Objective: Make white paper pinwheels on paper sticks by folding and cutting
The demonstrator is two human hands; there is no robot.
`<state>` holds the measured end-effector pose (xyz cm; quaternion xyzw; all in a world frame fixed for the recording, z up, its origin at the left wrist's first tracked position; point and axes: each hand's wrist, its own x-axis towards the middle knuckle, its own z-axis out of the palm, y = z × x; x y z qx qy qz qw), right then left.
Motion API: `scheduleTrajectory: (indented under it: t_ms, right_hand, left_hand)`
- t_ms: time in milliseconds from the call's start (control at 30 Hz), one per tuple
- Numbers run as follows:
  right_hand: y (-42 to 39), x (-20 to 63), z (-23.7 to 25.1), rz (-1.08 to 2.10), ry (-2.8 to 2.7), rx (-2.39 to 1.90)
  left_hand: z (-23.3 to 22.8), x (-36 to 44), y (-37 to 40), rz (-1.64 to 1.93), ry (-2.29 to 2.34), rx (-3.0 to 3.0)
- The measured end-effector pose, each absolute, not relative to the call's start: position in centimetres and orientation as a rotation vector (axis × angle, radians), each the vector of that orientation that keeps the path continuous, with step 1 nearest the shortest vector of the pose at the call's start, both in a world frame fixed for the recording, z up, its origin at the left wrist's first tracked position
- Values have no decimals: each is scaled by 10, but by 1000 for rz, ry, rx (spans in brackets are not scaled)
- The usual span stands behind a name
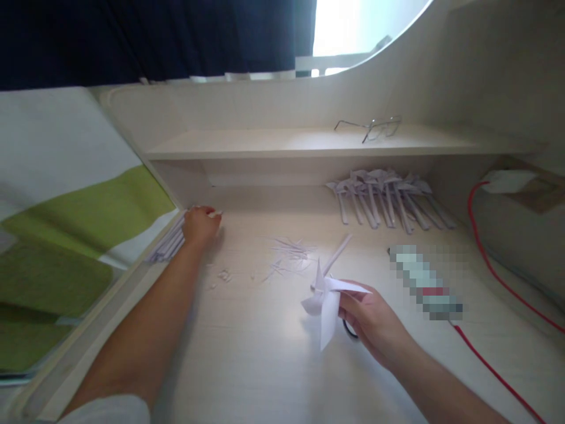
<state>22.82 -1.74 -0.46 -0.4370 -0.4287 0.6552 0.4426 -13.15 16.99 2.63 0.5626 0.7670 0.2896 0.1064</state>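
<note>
My right hand [373, 321] pinches a white paper pinwheel [329, 300] by one of its blades, above the desk. Behind the pinwheel lies a rolled paper stick [338, 254]. Under my right hand shows a dark ring [350, 330], perhaps a scissors handle, the rest of it hidden. My left hand [202, 227] reaches to the far left of the desk, its fingers curled in at the end of a stack of rolled paper sticks [165, 244]. What those fingers hold is too small to make out.
Thin paper strips [295, 250] and small scraps [224, 275] lie mid-desk. Finished-looking pinwheels on sticks [384, 197] rest in a row at the back right. Glasses [382, 126] sit on the shelf [265, 141]. A blurred-out device [426, 282] with a red cable [494, 371] is at right.
</note>
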Motion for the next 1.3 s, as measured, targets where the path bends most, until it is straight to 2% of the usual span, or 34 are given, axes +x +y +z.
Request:
scheduleTrajectory:
  t_ms: [233,433,633,700,833,1033,1300]
  right_hand:
    - [-7,239,-5,1556,-1197,-1169]
    - [1,239,1,1428,-1215,-1232]
    - [14,236,36,1201,-1195,-1297]
    - [21,234,52,1147,-1221,-1277]
    - [33,229,81,992,-1310,-1187]
    - [41,225,97,899,-1371,-1076]
    - [40,233,93,853,-1393,-1074]
  left_hand:
    - [-11,-156,177,676,2518,1629]
    - [14,-148,175,806,2445,1680]
    - [56,-84,131,1015,1838,1803]
    - [73,-57,110,1186,1368,1564]
    - [104,-19,83,1245,946,1336]
    - [114,2,78,1394,698,1121]
    - [97,15,72,1149,682,1106]
